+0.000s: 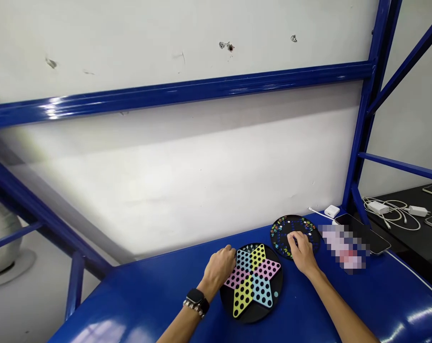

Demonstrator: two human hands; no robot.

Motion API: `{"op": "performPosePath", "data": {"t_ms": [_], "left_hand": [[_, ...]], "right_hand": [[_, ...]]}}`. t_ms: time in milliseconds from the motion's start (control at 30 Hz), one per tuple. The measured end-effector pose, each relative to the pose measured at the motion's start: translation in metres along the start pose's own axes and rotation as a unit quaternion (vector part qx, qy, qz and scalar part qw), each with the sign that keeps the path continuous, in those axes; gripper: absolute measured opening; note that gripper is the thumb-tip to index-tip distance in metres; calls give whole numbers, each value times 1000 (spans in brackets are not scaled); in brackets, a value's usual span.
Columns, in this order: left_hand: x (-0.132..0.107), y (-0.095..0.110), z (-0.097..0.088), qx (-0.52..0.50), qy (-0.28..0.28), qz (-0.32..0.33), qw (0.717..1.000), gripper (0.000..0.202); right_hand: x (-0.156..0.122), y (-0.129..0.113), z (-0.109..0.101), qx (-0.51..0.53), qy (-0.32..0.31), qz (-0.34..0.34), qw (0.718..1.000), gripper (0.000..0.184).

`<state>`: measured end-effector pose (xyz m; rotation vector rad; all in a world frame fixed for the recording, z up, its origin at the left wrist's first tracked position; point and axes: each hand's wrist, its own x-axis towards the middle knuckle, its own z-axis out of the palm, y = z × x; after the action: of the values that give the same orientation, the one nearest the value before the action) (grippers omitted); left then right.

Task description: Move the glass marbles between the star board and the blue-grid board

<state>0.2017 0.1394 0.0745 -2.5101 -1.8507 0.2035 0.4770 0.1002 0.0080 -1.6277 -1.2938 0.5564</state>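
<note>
A round black Chinese checkers board (252,312) lies on the blue surface, with a star of yellow, pink and light-blue holed points. At its upper left edge rests my left hand (219,267), fingers curled down and closed; the hand hides what they grip, if anything. To the right and farther back is a round black tray (284,231) with colourful marbles (279,224) around its rim. My right hand (302,251) reaches over this tray's front part. Its fingers are bent together in a pinch, and whatever is between them is too small to make out.
Right of the tray lie a phone (366,234), a white charger (332,211) with a cable and a blurred-out item (346,250). Blue metal bars (187,90) frame the white wall behind. A black table (416,243) at right holds cables and chargers (378,207).
</note>
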Motion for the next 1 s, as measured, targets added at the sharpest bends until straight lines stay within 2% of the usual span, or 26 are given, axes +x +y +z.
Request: {"op": "performPosePath", "data": {"t_ms": [100, 167, 200, 267, 333, 367, 400, 467, 567, 633, 733, 800, 900, 1000], "left_hand": [[-1, 0, -15, -38, 34, 0, 999, 30], [-3, 9, -28, -121, 92, 15, 988, 30], [-4, 17, -35, -172, 125, 29, 977, 30], [-6, 40, -44, -252, 171, 69, 950, 28], [-6, 67, -48, -272, 172, 113, 940, 26], [-5, 81, -46, -270, 166, 128, 940, 24], [-3, 94, -44, -263, 158, 140, 941, 22], [1, 114, -35, -236, 142, 159, 948, 19], [5, 125, -23, -210, 141, 191, 948, 20], [4, 116, -21, -211, 159, 197, 944, 25], [-2, 76, -23, -203, 152, 158, 954, 29], [-6, 41, -23, -176, 106, 107, 973, 32], [-13, -3, -17, -88, 4, 58, 994, 32], [-17, -21, -7, -30, -43, 64, 997, 31]], "right_hand": [[0, -6, 2, 72, 26, 17, 997, 39], [-1, -12, 6, 183, 16, 76, 980, 44], [-2, -15, 8, 253, -14, 122, 960, 47], [-4, -23, 12, 395, -111, 218, 885, 53], [-8, -30, 14, 496, -195, 269, 803, 54], [-9, -33, 13, 529, -216, 275, 773, 52], [-10, -35, 13, 553, -222, 278, 753, 49], [-11, -36, 12, 578, -212, 294, 731, 39], [-9, -32, 10, 588, -176, 346, 710, 25], [-7, -28, 8, 597, -151, 362, 699, 19], [-2, -23, 3, 618, -125, 361, 687, 14], [0, -21, -1, 622, -106, 357, 689, 11], [1, -19, -3, 602, -94, 339, 717, 11], [-1, -18, -2, 580, -90, 329, 740, 15]]}}
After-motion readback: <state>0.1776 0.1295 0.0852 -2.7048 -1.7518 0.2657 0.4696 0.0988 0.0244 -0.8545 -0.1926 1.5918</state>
